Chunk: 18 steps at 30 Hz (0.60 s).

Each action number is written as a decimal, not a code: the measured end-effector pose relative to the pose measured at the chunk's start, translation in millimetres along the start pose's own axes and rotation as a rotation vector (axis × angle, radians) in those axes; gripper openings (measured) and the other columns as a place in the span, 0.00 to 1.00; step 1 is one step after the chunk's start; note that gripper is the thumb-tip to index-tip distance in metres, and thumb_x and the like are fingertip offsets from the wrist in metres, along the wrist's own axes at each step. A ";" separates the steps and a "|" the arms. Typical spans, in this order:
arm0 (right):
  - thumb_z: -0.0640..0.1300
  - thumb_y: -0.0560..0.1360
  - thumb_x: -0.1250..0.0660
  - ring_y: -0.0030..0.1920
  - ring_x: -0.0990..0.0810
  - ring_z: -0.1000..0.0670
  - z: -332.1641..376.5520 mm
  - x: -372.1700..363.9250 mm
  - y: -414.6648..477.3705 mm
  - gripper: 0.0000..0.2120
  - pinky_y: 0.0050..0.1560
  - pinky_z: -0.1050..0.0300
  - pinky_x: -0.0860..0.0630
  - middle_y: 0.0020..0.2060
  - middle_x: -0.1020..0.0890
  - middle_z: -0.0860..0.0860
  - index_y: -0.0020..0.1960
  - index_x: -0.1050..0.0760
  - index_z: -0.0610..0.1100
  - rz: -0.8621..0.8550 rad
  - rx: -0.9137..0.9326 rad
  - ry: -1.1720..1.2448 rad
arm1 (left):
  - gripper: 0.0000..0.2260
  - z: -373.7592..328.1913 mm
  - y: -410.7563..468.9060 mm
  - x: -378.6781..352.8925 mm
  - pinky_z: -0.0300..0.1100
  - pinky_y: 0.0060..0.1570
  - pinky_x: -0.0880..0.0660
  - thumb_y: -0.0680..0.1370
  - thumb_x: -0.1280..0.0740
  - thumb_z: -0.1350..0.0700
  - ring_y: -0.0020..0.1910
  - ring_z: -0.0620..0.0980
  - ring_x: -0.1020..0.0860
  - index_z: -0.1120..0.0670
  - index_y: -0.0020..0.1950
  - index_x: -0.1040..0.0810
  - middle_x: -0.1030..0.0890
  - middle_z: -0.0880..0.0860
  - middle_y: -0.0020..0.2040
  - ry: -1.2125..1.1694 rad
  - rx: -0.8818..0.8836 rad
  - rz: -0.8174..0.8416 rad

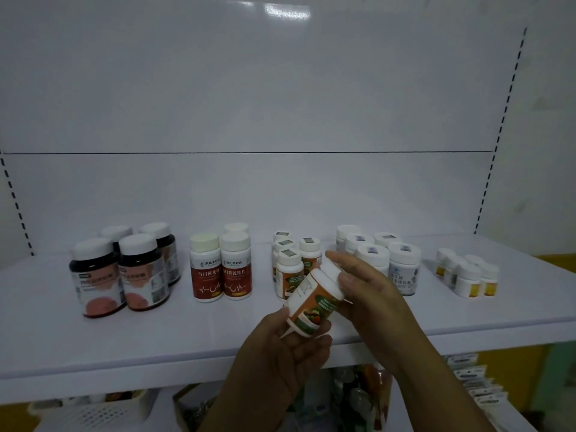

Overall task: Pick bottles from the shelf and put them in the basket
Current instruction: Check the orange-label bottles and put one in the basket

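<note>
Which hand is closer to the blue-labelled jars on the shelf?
Right. The right hand sits just in front of the blue-labelled jars, overlapping their left side, gripping the cap end of the orange-labelled bottle. The left hand holds that bottle's base, lower and further left.

The white basket [93,413], near left, is half hidden under the shelf [124,344] and cut off by the bottom edge.

One wide-angle view, worn on the person's head, faces straight at the white shelf [124,344] from close range, tilted slightly down. The shelf's back panel [280,88] fills the upper half; lower shelving shows along the bottom edge.
</note>
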State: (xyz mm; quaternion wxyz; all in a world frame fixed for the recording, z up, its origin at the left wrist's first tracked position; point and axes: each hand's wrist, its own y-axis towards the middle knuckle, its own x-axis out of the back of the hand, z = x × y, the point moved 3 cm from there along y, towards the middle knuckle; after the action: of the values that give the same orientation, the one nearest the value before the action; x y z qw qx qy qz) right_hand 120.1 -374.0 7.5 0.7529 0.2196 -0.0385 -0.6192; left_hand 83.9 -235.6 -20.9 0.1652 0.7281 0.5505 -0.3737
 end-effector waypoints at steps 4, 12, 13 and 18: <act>0.55 0.68 0.35 0.47 0.17 0.57 0.1 -3.6 -0.3 0.10 0.41 0.63 0.20 0.47 0.17 0.56 0.49 0.21 0.57 -0.131 0.039 -0.202 | 0.18 1.0 1.4 5.1 0.45 0.29 0.19 0.66 0.32 0.62 0.35 0.58 0.16 0.60 0.55 0.26 0.16 0.63 0.40 0.050 -0.122 -0.011; 0.37 0.75 0.37 0.46 0.16 0.56 -4.2 -5.9 -2.2 0.10 0.42 0.63 0.19 0.44 0.14 0.56 0.49 0.20 0.48 -0.113 -0.031 -0.037 | 0.19 2.4 5.2 12.2 0.47 0.36 0.18 0.67 0.35 0.53 0.42 0.60 0.16 0.59 0.55 0.25 0.16 0.63 0.47 0.111 -0.068 0.061; 0.39 0.76 0.37 0.46 0.16 0.56 -5.1 -8.3 -2.2 0.09 0.41 0.64 0.20 0.45 0.15 0.56 0.50 0.21 0.50 -0.122 -0.025 -0.076 | 0.19 2.2 6.0 12.2 0.47 0.36 0.18 0.67 0.35 0.54 0.43 0.60 0.16 0.59 0.56 0.25 0.16 0.63 0.48 0.128 -0.109 0.055; 0.52 0.69 0.33 0.46 0.17 0.55 -5.1 -12.4 -0.7 0.08 0.38 0.67 0.21 0.47 0.16 0.56 0.49 0.23 0.55 -0.230 0.034 -0.269 | 0.23 -0.7 12.5 18.8 0.43 0.39 0.19 0.62 0.30 0.58 0.51 0.57 0.19 0.55 0.56 0.23 0.19 0.57 0.55 0.281 -0.307 -0.051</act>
State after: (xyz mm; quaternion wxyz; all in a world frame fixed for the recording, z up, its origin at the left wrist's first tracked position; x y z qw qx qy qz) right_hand 118.3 -360.9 5.3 0.6614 0.1506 -0.1242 -0.7242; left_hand 97.8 -226.7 -36.3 0.1862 0.7250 0.6369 -0.1844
